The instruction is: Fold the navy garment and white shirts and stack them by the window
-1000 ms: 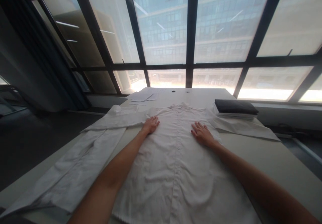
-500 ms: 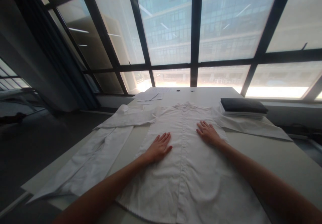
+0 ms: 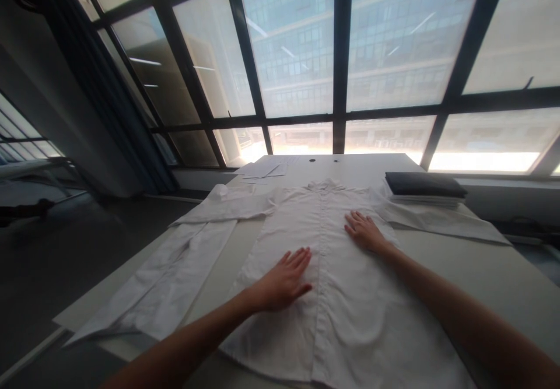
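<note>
A white button-front shirt (image 3: 345,319) lies spread face up, its collar toward the window and its hem toward me. Both sleeves stretch out to the sides. My left hand (image 3: 282,279) is over the left front panel, fingers extended, just left of the button placket. Whether its palm presses on the cloth I cannot tell. On the upper right panel my right hand (image 3: 366,231) rests flat with its fingers out. Neither hand grips anything. Soft wrinkles run across the cloth around the hands.
The shirt lies on a white table (image 3: 472,278). Another white garment (image 3: 161,284) hangs near its left edge. At the back right sits a stack of folded dark and white cloth (image 3: 426,185), touching the right sleeve. Papers (image 3: 262,170) lie at the far left, before large windows.
My left hand has moved nearer to me and slightly right, toward the placket. The right hand stays at almost the same place on the shirt. The view has shifted slightly.
</note>
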A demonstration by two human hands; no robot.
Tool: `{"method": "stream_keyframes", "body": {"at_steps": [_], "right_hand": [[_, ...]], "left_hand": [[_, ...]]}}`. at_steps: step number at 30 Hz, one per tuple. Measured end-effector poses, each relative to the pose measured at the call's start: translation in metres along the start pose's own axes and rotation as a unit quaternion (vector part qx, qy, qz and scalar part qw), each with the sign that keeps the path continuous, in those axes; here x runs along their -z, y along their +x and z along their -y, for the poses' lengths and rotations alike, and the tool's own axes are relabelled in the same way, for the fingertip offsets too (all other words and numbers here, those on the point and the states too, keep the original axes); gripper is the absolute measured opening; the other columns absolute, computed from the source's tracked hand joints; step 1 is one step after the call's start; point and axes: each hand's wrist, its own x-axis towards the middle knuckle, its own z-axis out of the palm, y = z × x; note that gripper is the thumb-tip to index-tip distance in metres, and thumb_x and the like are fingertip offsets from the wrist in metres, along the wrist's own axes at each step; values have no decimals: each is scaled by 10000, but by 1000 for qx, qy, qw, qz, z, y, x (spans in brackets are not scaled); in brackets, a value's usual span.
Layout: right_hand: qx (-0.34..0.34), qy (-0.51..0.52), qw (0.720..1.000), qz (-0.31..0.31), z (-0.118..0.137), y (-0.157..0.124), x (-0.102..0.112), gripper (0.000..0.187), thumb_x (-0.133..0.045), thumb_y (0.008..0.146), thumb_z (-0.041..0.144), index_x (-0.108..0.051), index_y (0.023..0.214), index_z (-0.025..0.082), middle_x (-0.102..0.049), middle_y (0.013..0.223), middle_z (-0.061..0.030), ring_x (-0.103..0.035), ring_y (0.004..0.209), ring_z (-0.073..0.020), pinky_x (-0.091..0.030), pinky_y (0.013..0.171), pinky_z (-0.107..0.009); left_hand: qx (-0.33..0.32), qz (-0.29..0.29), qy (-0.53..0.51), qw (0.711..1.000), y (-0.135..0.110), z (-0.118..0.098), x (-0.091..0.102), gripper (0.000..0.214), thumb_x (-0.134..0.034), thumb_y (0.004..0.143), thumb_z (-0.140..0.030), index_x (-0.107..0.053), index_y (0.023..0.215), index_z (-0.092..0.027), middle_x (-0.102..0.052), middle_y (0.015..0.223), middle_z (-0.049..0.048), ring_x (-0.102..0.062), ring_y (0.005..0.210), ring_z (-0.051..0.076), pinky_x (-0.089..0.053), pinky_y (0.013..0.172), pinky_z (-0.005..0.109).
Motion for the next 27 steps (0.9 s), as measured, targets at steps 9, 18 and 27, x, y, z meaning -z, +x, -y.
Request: {"method": "stream_keyframes", "body": {"at_steps": [9,18,27], "right_hand": [[-4,-2,1000,9,3,-3,6,588,-297,1040,436,-388,1551,158,-311,1636,-145,-245,1519,-275,-206,1208,-481],[14,2,1000,17,3,-2,4,623,-237,1050,447,-290,1592,143,-225,1668,-131,-168,1542,-272,-156,1213,-540],[12,10,1000,19,5,-1,7,638,-243,1043,455,-303,1587,128,-218,1667,-136,-164,1543,-274,-140,1219,-542]], "left_hand": [[-57,50,-36,996,-23,-24,-11,803,-297,1013,-661,-8,1640,-250,-46,1683,97,-59,1557,289,-115,1254,497],[29,-55,-11,998,93,37,26,681,-305,1043,-555,-118,1634,-273,-144,1689,71,-136,1554,262,-160,1240,483],[141,-105,39,984,178,86,14,655,-222,1027,-599,-266,1603,-290,-194,1683,67,-137,1550,312,-119,1215,582]]}}
